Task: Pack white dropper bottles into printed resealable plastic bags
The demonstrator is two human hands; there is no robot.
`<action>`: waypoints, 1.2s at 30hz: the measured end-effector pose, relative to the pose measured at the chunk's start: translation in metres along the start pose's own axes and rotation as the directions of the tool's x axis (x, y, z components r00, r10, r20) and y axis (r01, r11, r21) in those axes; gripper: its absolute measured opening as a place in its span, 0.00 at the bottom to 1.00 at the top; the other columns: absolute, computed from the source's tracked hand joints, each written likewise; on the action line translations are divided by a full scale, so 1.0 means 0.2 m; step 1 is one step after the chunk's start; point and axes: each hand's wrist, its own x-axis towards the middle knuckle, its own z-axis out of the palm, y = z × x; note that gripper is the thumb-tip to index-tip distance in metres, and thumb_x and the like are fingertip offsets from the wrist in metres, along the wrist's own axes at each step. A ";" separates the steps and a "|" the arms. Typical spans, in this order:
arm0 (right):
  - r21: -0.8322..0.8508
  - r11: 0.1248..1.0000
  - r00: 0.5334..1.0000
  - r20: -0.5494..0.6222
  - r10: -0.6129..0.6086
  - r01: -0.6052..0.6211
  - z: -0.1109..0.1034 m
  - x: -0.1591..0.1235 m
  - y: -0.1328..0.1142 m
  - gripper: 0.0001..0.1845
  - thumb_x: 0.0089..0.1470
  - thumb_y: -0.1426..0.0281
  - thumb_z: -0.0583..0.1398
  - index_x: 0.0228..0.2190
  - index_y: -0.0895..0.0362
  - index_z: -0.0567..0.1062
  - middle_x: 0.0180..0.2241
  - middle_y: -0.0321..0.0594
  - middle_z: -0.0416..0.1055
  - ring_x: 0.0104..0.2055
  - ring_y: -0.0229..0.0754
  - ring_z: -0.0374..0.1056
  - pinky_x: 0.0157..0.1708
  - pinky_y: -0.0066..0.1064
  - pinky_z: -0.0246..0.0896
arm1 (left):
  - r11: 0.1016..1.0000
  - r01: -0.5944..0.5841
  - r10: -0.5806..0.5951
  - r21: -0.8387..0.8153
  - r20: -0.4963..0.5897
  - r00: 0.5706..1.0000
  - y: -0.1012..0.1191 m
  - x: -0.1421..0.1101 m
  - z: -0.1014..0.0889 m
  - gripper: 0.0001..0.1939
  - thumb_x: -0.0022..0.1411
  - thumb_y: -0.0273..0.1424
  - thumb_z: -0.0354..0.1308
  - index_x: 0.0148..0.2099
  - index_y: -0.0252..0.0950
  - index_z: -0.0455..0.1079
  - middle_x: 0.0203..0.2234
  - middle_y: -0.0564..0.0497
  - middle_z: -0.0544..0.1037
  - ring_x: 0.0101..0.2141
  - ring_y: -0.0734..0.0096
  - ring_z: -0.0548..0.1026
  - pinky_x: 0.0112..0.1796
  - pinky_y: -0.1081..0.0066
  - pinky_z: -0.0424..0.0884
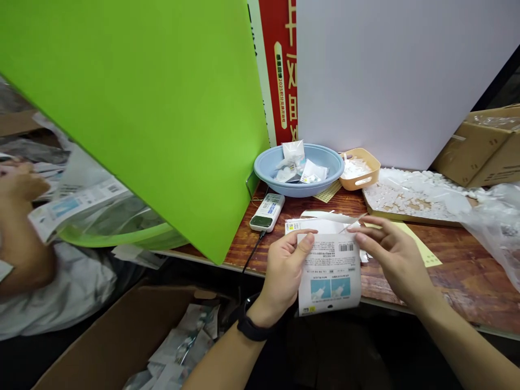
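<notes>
A white printed paper sheet (330, 271), with a barcode and two blue pictures, hangs over the table's front edge. My left hand (286, 265), with a black band on the wrist, grips its upper left side between thumb and fingers. At the top right corner, the thumb and fingers of my right hand (382, 246) are closed together. A thin white strip (350, 226) shows at these fingertips; whether it belongs to the sheet I cannot tell. Behind the sheet, more white printed papers (317, 224) lie on the table.
A blue basin (298, 187) holds small bagged items, beside an orange basket (368, 181) of white pieces. A white device (268, 210) with a cable lies left. White bits cover a tray (410, 216). Below left stands a carton (101, 330) of packets. Another person's arm (22, 233) is beyond the green panel (162, 108).
</notes>
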 end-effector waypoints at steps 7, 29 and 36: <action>-0.438 0.608 0.732 0.204 -0.650 0.662 0.03 -0.06 -0.10 0.16 0.51 0.81 0.62 0.42 0.54 0.74 0.32 0.42 0.73 0.33 0.42 0.71 0.31 0.34 0.70 | 0.795 -0.404 0.318 0.452 0.257 0.913 -0.01 -0.12 0.06 0.10 0.63 0.28 0.56 0.43 0.35 0.78 0.39 0.46 0.83 0.38 0.66 0.80 0.42 0.70 0.75; -0.500 0.586 0.751 0.230 -0.620 0.637 0.05 -0.11 -0.16 0.10 0.52 0.81 0.60 0.34 0.56 0.75 0.29 0.41 0.78 0.28 0.40 0.75 0.27 0.28 0.72 | 0.367 -0.693 0.438 0.621 0.542 0.718 -0.01 -0.20 0.06 0.17 0.64 0.22 0.48 0.55 0.34 0.65 0.31 0.47 0.81 0.26 0.69 0.78 0.28 0.73 0.70; 0.140 0.905 0.798 -0.537 -0.272 0.403 -0.04 0.41 -0.05 0.07 0.57 0.72 0.58 0.28 0.54 0.72 0.28 0.33 0.76 0.34 0.37 0.77 0.41 0.32 0.74 | 0.967 -0.047 0.026 0.251 0.086 0.996 0.04 -0.10 -0.11 0.15 0.60 0.39 0.59 0.44 0.33 0.70 0.23 0.49 0.79 0.24 0.67 0.77 0.26 0.72 0.73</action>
